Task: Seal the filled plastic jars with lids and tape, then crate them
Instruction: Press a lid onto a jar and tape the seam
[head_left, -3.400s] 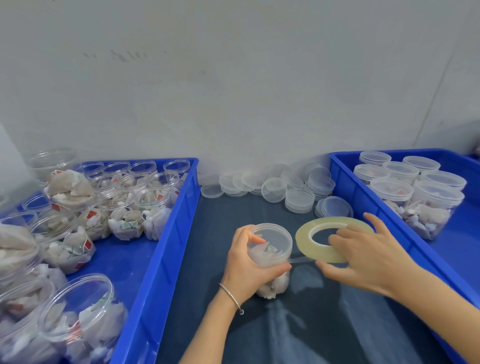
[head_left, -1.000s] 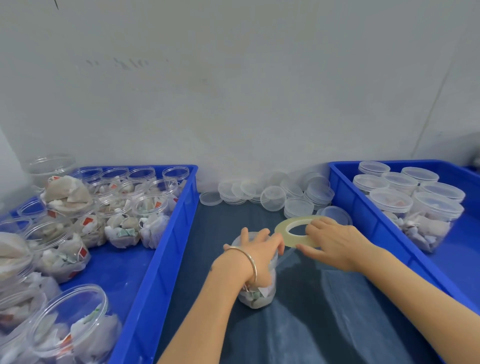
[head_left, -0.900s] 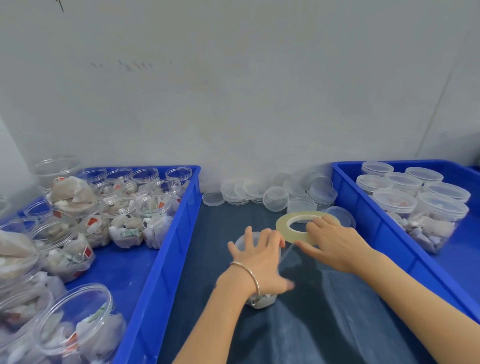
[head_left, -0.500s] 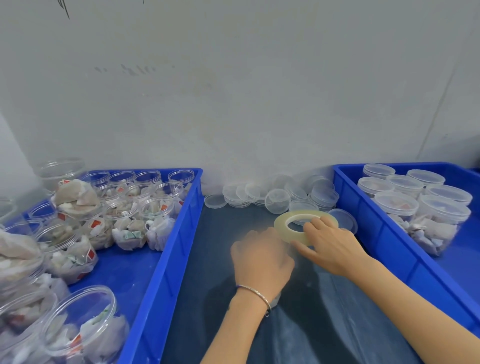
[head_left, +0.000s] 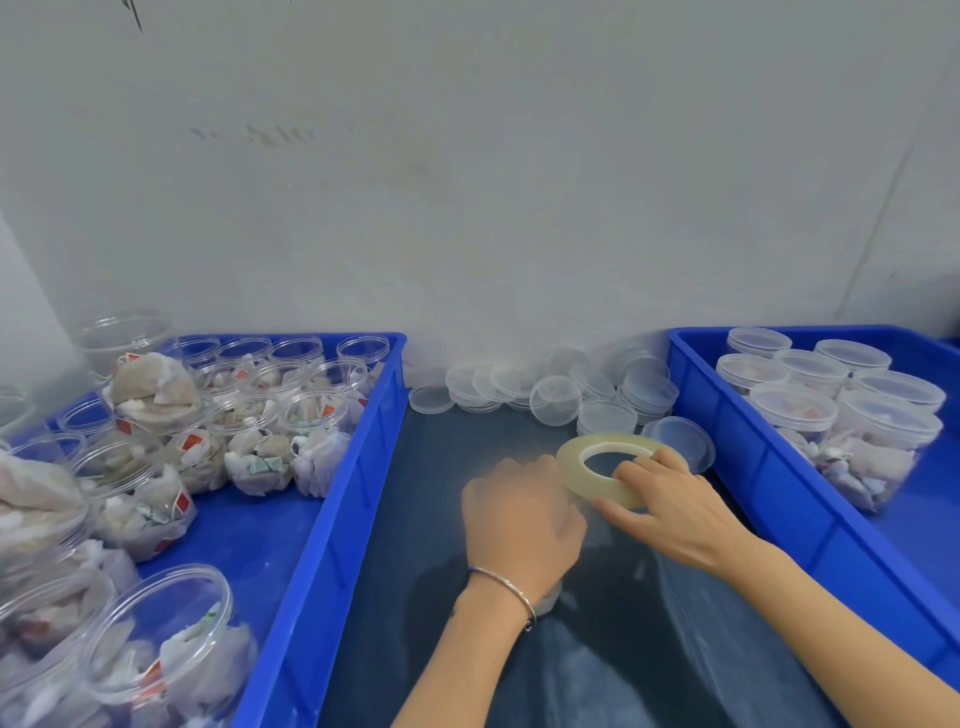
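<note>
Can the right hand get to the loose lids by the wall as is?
Probably not yet: the right hand grips the tape roll. The loose lids lie just beyond it on the dark mat, nothing between, so once freed, likely yes.

The clear plastic jar being sealed (head_left: 549, 603) stands on the dark work surface at about 6 o'clock from the view's centre; only a sliver of its lower wall shows, the rest hidden. The pale yellowish ring-shaped roll of clear tape (head_left: 602, 467) tilts just beside it, at its 1 o'clock. A heap of loose round translucent plastic lids (head_left: 558, 387) lies along the wall at 12 o'clock from the jar. The blue plastic crate of open filled jars (head_left: 332, 499) sits at 9 o'clock, its jars lidless and stuffed with white sachets. The blue plastic crate of lidded jars (head_left: 769, 467) sits at 3 o'clock, jars upright and packed close.
</note>
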